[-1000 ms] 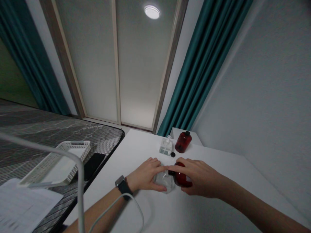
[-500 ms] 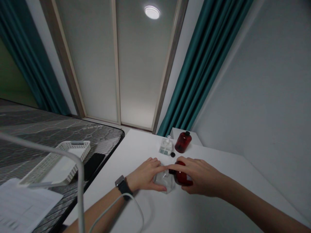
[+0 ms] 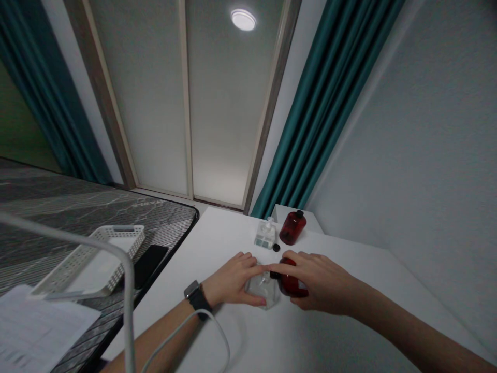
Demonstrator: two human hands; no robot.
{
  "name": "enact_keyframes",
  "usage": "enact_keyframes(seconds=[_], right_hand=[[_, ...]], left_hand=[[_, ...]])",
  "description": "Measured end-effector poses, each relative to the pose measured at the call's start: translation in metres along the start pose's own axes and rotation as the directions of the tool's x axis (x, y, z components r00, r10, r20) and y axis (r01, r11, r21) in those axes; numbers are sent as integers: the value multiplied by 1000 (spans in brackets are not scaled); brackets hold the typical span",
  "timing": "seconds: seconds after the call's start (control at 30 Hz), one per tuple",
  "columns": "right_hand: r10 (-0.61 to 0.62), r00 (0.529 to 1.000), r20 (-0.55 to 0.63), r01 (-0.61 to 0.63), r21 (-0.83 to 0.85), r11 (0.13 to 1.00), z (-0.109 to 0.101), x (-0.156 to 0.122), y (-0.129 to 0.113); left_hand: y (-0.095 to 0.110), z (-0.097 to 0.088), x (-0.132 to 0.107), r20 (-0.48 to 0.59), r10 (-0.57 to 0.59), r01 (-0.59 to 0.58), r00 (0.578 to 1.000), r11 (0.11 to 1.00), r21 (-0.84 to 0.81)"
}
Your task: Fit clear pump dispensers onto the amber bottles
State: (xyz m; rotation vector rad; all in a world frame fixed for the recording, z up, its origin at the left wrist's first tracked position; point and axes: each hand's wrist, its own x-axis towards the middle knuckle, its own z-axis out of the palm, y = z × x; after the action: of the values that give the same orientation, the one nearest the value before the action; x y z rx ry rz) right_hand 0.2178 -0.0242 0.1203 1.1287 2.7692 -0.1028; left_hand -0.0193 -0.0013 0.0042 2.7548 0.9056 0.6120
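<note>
My left hand [image 3: 241,280] is closed around a clear glass bottle [image 3: 267,294] that stands on the white table [image 3: 229,233]. In my right hand [image 3: 318,282] is a dark red bottle [image 3: 290,285], tilted so that its dark neck [image 3: 275,274] meets the top of the clear bottle. My right index finger stretches along the red bottle toward my left hand. Any liquid passing between the two is too small to make out. Beyond my hands, a small black cap [image 3: 276,247] lies on the table.
A second red bottle [image 3: 292,228] and a clear bottle with a whitish top [image 3: 265,234] stand farther back. To the left, a white basket [image 3: 89,264], a black phone-like slab [image 3: 150,264] and papers [image 3: 42,331] lie on a dark patterned surface. A white cable [image 3: 128,290] crosses the foreground.
</note>
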Motion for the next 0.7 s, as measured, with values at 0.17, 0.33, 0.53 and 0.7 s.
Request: enact_keyframes(seconds=[0.17, 0.33, 0.53, 0.7], right_hand=[[-17, 1000, -27, 16, -29, 999, 4, 0, 2], [-15, 999, -39, 14, -22, 1000, 4, -1, 2], [2, 1000, -6, -2, -23, 1000, 1, -1, 0], [3, 1000, 0, -3, -32, 999, 1, -1, 0]], left_hand=[[-2, 2, 0, -5, 13, -13, 1000, 1000, -1], [-2, 2, -1, -14, 14, -15, 1000, 1000, -12], [-1, 0, -1, -3, 1, -1, 1000, 1000, -7], [0, 0, -1, 1, 4, -4, 1000, 1000, -10]])
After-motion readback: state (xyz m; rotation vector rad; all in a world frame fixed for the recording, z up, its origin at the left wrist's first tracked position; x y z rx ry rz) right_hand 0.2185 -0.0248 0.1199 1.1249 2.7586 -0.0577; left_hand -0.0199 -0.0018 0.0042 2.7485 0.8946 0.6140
